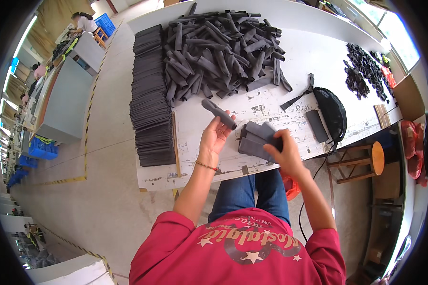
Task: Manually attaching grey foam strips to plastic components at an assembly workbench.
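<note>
My left hand (216,136) holds a dark grey fabric tube (219,114) between thumb and fingers, raised over the white table and tilted. Just to its right, several flat dark grey fabric pieces (254,145) lie fanned and overlapping near the table's front edge. At their right end my right hand (288,153) is closed, thumb and fingers around the end of a dark fabric piece; the fingertips are partly hidden. Beyond both hands spreads a big heap of similar fabric tubes (223,52). Left of the heap runs a long, tight row of stacked flat dark pieces (150,104).
On the right of the white table (314,52) lie a black mesh bag (330,114), a flat dark piece (316,126), a dark strap (299,97) and piles of small black pieces (361,76). A wooden stool (376,158) stands at the right. Another person (85,23) works far left.
</note>
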`<control>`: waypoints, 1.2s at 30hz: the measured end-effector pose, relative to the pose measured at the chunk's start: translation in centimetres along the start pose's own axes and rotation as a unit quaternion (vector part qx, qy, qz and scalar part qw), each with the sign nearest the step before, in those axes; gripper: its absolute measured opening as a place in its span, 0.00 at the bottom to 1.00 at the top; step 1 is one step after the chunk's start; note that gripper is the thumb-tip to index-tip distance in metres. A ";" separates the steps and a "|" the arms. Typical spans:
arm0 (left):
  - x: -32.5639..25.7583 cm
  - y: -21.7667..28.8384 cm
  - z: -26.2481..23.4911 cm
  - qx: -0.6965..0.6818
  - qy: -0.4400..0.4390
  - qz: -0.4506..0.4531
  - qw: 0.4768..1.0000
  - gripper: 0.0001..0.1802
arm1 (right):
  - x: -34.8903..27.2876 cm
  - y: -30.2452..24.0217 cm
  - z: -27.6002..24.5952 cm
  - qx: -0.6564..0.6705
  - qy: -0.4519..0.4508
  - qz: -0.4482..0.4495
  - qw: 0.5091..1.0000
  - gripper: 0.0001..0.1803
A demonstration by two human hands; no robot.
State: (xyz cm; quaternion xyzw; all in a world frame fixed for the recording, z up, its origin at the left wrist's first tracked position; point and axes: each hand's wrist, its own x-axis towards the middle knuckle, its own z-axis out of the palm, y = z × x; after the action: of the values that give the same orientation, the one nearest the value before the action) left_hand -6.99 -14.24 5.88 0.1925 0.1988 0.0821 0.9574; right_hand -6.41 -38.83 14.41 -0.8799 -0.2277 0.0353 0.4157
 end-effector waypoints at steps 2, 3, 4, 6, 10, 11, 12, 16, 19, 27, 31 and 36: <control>-0.7 -0.3 0.5 0.016 -0.038 0.001 0.999 0.15 | -0.1 -0.1 1.7 -0.059 0.012 -0.178 0.982 0.17; -1.0 -0.5 0.7 0.046 -0.046 0.009 0.998 0.14 | -0.2 -0.4 2.2 -0.087 0.020 -0.222 0.971 0.17; -1.3 -0.7 0.9 0.046 -0.048 0.010 0.998 0.14 | -0.3 -0.6 2.5 -0.088 0.021 -0.223 0.971 0.17; -2.0 -0.7 1.1 0.080 -0.074 0.009 0.994 0.15 | -0.5 -1.8 2.9 -0.124 0.021 -0.266 0.956 0.15; -3.4 -0.3 2.4 0.063 -0.080 -0.011 0.995 0.14 | -0.1 -2.4 3.7 -0.127 0.022 -0.211 0.969 0.23; -3.6 -0.2 2.6 0.098 -0.056 0.005 0.994 0.14 | -0.1 -2.3 3.7 -0.127 0.021 -0.213 0.969 0.23; -3.6 0.0 2.7 0.132 -0.033 0.020 0.990 0.15 | -0.2 -2.1 3.5 -0.108 0.038 -0.217 0.969 0.23; -3.0 0.7 2.1 0.084 -0.041 0.019 0.995 0.15 | -0.6 -2.4 2.9 -0.078 0.082 -0.194 0.974 0.20; -2.8 0.6 1.7 0.031 -0.049 -0.007 0.998 0.13 | -0.2 -3.1 2.9 -0.089 0.094 -0.196 0.972 0.18; -3.9 0.1 2.3 0.029 -0.065 -0.046 0.996 0.13 | 0.8 -3.7 2.9 -0.162 0.121 -0.241 0.949 0.15; -5.1 -0.1 3.0 0.035 -0.083 -0.027 0.996 0.14 | 0.8 -3.6 3.1 -0.214 0.171 -0.270 0.923 0.16; -7.2 -1.3 4.8 0.126 -0.071 0.071 0.987 0.17 | 0.8 -4.4 4.1 -0.231 0.182 -0.294 0.910 0.21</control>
State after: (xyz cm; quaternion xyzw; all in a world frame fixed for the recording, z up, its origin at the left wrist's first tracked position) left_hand -11.42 -18.69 11.92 0.3306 0.1246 0.1100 0.9290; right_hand -8.37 -33.11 15.09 -0.8359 -0.3982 -0.3026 0.2264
